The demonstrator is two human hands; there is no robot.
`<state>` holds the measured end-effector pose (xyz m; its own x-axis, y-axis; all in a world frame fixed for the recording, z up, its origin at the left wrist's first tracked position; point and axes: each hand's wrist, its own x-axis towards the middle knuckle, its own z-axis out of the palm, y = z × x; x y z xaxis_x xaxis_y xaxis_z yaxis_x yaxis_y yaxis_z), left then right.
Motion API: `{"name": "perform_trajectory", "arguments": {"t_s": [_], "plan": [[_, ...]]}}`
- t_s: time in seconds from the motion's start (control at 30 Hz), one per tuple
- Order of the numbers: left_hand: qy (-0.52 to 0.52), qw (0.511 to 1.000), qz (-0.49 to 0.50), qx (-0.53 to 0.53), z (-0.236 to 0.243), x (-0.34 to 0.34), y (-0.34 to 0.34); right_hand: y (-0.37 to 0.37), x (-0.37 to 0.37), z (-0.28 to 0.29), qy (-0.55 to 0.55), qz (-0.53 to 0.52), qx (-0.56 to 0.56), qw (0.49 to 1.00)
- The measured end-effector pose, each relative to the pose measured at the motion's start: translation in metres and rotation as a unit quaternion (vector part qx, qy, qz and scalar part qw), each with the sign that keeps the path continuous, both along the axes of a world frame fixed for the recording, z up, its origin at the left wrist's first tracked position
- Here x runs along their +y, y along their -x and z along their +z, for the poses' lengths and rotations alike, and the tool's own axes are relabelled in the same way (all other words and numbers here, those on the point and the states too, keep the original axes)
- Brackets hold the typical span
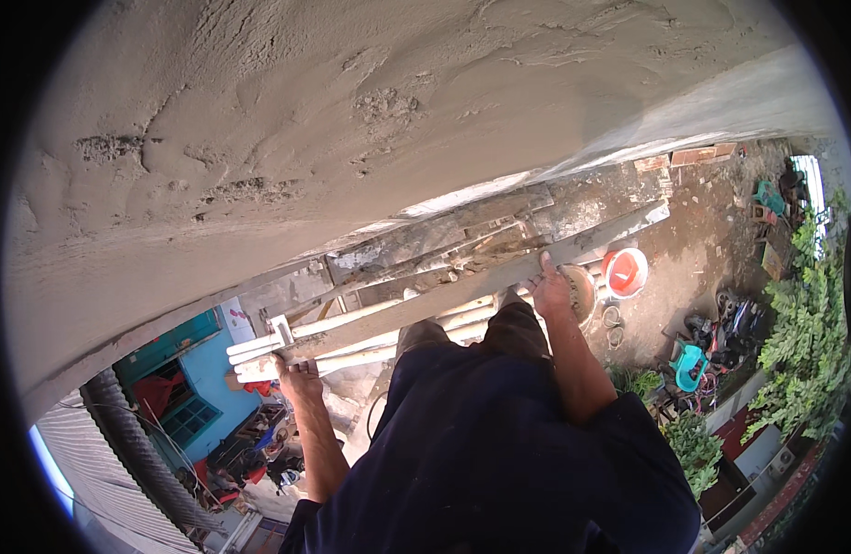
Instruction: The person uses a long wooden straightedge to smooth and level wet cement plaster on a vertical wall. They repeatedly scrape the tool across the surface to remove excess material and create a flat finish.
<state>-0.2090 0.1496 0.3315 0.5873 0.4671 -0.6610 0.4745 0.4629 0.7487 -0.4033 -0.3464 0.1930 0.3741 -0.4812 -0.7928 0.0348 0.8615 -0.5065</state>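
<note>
A long, flat grey straightedge coated with mortar [425,300] runs across in front of my body. My left hand [296,382] grips it near its left end. My right hand [552,294] grips it toward the right, thumb lying over its face. Both hands have fingers curled round it, partly hidden. Above them rises a wall of wet grey plaster [352,102] with rough patches. Under me are pale bamboo poles [329,323], with my feet on them, and dirty planks [536,198]. A round mortar-stained container [581,284] sits just right of my right hand.
An orange-and-white bucket [626,272] stands at the right, beside the poles. Far below lie a dirt yard [698,222], piled objects, a turquoise plastic item [689,367] and a leafy tree [804,332]. At lower left are a blue house wall [213,388] and a corrugated roof [102,471].
</note>
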Motion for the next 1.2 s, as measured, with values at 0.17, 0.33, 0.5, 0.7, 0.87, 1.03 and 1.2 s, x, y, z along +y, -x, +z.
{"name": "perform_trajectory", "arguments": {"t_s": [0.17, 0.33, 0.5, 0.7, 0.87, 1.03, 1.2], "plan": [[0.025, 0.999, -0.001, 0.043, -0.026, -0.043, 0.026, 0.013, -0.028, 0.002, -0.002, 0.018, -0.043, 0.999], [0.047, 0.994, -0.084, 0.047, -0.043, -0.083, 0.049, 0.015, -0.044, 0.003, -0.012, 0.033, 0.051, 0.998], [0.134, 0.982, -0.107, 0.081, -0.072, -0.107, 0.065, 0.018, -0.046, -0.005, 0.037, 0.074, 0.010, 0.997], [0.135, 0.982, -0.099, 0.085, -0.113, -0.080, 0.037, 0.016, -0.023, -0.025, 0.015, 0.061, -0.017, 0.998], [0.138, 0.981, -0.097, 0.098, -0.154, -0.044, -0.004, -0.017, 0.022, -0.057, 0.016, 0.002, 0.029, 0.999], [0.143, 0.981, -0.075, 0.108, -0.237, -0.026, -0.057, -0.071, 0.052, -0.142, 0.024, -0.034, 0.067, 0.997], [0.144, 0.984, -0.066, 0.081, -0.402, -0.054, -0.103, -0.121, 0.025, -0.320, 0.001, -0.006, 0.070, 0.998]]}}
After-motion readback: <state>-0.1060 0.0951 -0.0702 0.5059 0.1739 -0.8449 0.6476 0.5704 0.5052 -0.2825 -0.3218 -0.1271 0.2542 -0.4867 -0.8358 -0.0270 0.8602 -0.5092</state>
